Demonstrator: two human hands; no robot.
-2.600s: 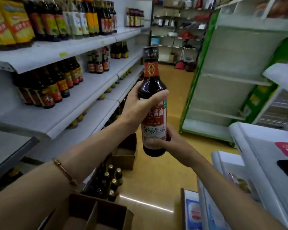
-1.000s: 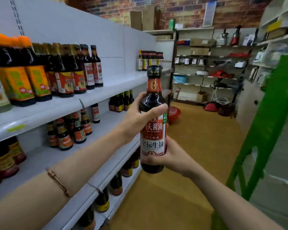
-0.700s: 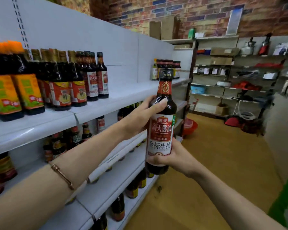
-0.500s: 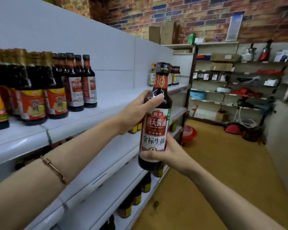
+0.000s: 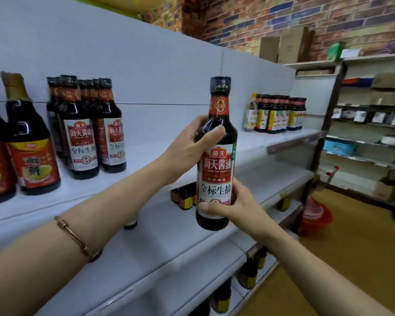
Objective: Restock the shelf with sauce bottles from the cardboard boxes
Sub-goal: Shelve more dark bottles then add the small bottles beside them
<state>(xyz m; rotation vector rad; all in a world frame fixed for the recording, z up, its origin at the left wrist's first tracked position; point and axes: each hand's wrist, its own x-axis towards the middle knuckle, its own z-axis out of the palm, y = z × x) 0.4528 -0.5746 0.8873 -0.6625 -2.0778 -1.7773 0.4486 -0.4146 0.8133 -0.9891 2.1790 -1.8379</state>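
Sauce bottle (image 5: pixel 216 156): one, upright | left hand (image 5: pixel 187 151) shoulder | right hand (image 5: pixel 234 206) base

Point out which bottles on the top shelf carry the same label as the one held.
The cluster of dark bottles left of the held soy sauce bottle: same red-and-white label. Far-right bottles wear yellow labels.

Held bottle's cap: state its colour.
Black, on the held bottle; the cap shows best in the head view.
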